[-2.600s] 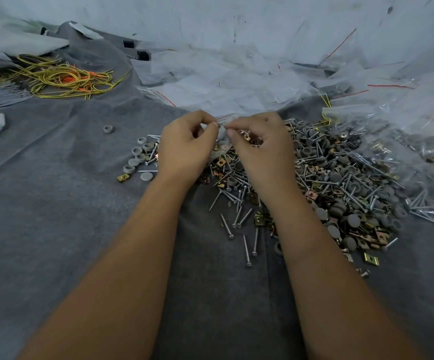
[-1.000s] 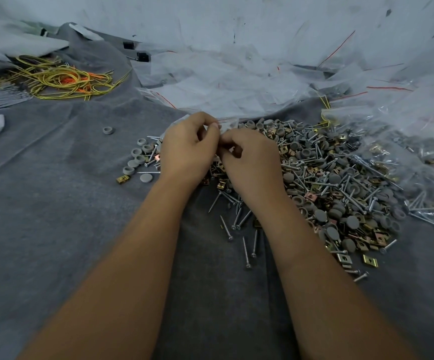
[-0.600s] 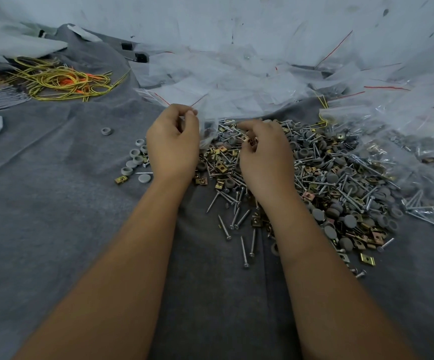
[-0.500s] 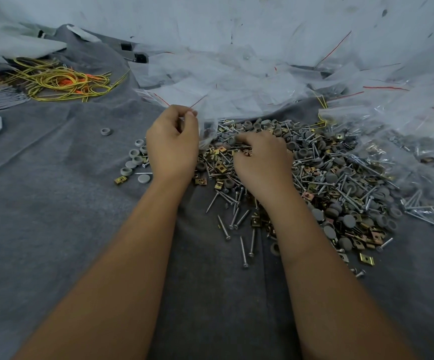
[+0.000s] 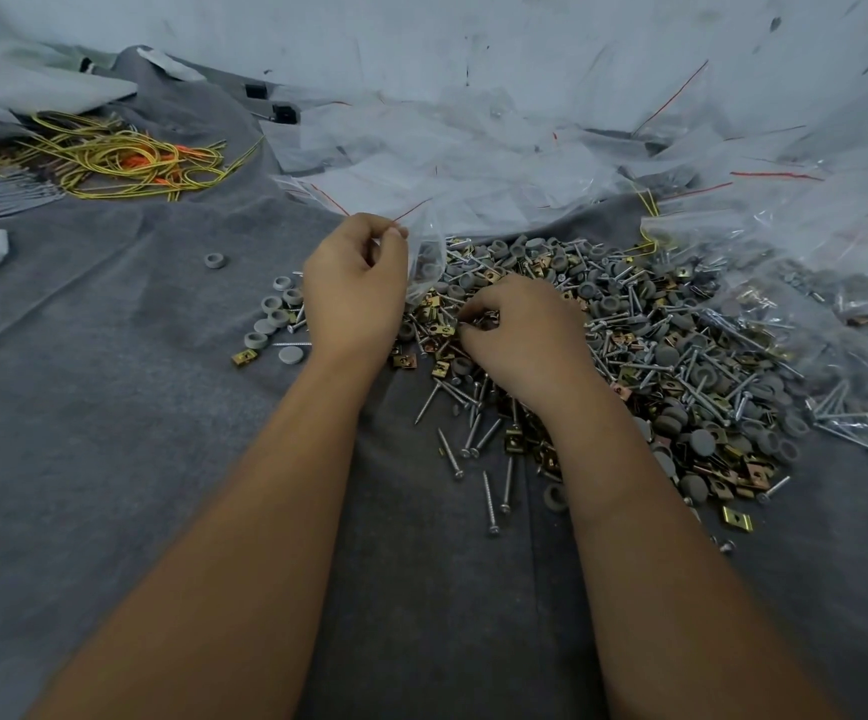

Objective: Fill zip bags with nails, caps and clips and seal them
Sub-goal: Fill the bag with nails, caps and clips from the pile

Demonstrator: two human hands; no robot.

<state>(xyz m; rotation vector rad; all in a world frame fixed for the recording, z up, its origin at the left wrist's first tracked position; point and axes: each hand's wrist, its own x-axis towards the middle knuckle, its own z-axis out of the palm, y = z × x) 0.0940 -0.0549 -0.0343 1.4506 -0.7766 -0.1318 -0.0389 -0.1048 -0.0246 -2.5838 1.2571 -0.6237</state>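
1. Risk: the clear plastic zip bag with a red seal line [image 5: 424,252] hangs from one top corner only, and already carries a few grey caps low down. Held so, its mouth may sag closed or tip, and parts dropped toward it could miss and fall back onto the grey felt-covered tabletop [image 5: 109,407].
2. Risk: the loose heap of silver screw-nails, grey round caps and brass-coloured square clips [image 5: 655,345] is tangled. A pick from it could drag extra pieces along or bring the wrong count. Likely cause: nails interlocking with clips.
3. Risk: nail points face all ways in the heap, so fingers digging in could be pricked, or a point could puncture the thin bag.
4. Left hand [image 5: 356,288]: grip pressed together, thumb and forefinger pinching the bag's upper corner by the red line. The other fingers are curled in. The bag sits at the heap's left edge, just right of this hand.
5. Right hand [image 5: 522,335]: fingers curled down into the left part of the heap, tips touching clips and nails. Whether anything is actually pinched, I cannot tell; the fingertips are hidden under the hand.
6. Behind the heap: a drift of empty clear zip bags [image 5: 473,163]. Right of the heap: filled bags [image 5: 811,304].
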